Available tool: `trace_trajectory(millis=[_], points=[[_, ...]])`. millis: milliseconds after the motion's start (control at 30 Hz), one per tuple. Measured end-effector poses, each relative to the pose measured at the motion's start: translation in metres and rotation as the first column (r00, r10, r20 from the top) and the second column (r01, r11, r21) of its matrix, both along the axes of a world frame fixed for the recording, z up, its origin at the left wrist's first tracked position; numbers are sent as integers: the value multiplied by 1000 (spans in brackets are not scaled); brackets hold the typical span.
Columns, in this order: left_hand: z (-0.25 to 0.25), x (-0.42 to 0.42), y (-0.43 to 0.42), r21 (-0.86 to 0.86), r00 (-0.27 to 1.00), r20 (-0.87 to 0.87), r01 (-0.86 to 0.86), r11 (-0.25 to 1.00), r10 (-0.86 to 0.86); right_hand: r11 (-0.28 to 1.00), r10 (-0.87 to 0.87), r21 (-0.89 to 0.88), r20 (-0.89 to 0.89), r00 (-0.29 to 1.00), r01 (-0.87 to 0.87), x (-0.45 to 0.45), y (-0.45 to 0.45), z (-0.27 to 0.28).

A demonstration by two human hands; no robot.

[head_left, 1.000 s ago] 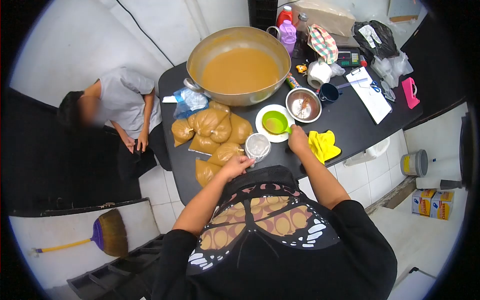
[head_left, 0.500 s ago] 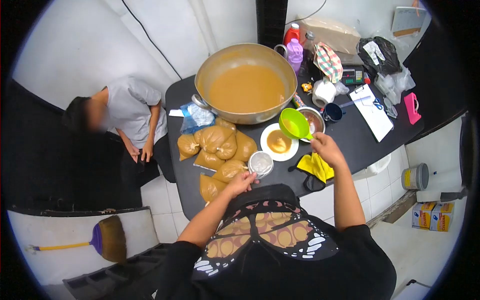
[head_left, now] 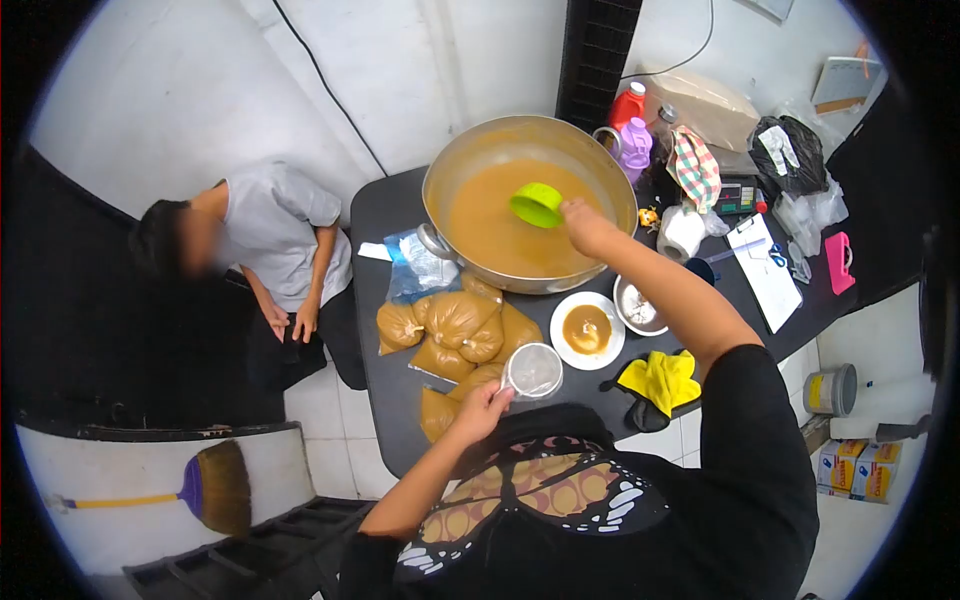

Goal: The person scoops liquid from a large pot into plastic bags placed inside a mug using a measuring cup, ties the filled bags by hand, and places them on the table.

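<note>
My right hand [head_left: 590,228] is closed round the handle of a lime-green dipper [head_left: 537,204]. The dipper is tilted inside a large metal pot [head_left: 432,180], at the brown liquid [head_left: 490,225]. Low in front of my body, my left hand [head_left: 484,408] grips a round white-rimmed container [head_left: 534,370], its inside pale and translucent. Tied clear bags of brown liquid [head_left: 460,318] lie to the left of the container. A white plate [head_left: 562,343] with brown liquid on it sits between the pot and me, beside a metal bowl [head_left: 640,310] partly behind my right forearm.
Yellow-and-black gloves [head_left: 660,385] lie near the table's front edge. Bottles [head_left: 634,148], a paper roll [head_left: 682,232], a scale [head_left: 737,195] and a clipboard [head_left: 765,275] stand or lie at the right. A person in a grey shirt [head_left: 280,225] sits at the left.
My right hand has carried the green dipper from above the metal bowl leftward and away from me into the pot. My left hand still holds the white-rimmed container, now tipped differently. The view has shifted.
</note>
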State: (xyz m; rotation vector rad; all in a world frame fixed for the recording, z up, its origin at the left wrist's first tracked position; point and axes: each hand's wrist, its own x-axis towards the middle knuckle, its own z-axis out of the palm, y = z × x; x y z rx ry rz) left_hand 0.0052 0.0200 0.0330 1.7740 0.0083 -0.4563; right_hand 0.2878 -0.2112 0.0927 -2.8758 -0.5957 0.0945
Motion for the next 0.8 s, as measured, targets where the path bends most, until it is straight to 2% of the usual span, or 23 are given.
trace_trajectory(millis=[100, 133, 200, 367, 400, 500, 567, 600, 700, 800], points=[[23, -1, 24, 50, 998, 44, -57, 997, 55, 993, -120, -41, -134, 984, 115, 28, 23, -31], [30, -2, 33, 72, 995, 66, -73, 995, 69, 991, -71, -118, -140, 988, 54, 25, 31, -23], [49, -4, 47, 110, 989, 2, -149, 983, 150, 961, 26, -268, -165, 986, -70, 15, 41, -11], [66, -10, 72, 46, 941, -78, -327, 944, 330, 923, 164, -269, -368, 915, -274, 12, 47, -49], [63, -11, 74, 34, 935, -17, -355, 934, 355, 914, 187, -263, -404, 896, -310, 13, 49, -52], [68, -13, 79, -8, 919, 6, -395, 919, 395, 919, 257, -161, -447, 857, -360, 14, 44, -54], [73, -15, 83, 10, 914, -10, -407, 914, 407, 980, 199, 117, -607, 769, -161, 21, 33, -67], [77, -15, 83, 18, 911, -17, -413, 911, 413, 971, 192, 237, -680, 707, -36, 22, 29, -67], [94, -16, 79, 2, 873, -76, -482, 876, 481, 905, 280, 409, -782, 557, 120, 21, 21, -64], [91, -17, 82, -38, 890, -35, -455, 890, 454, 885, 262, 433, -768, 584, 172, 16, 22, -51]])
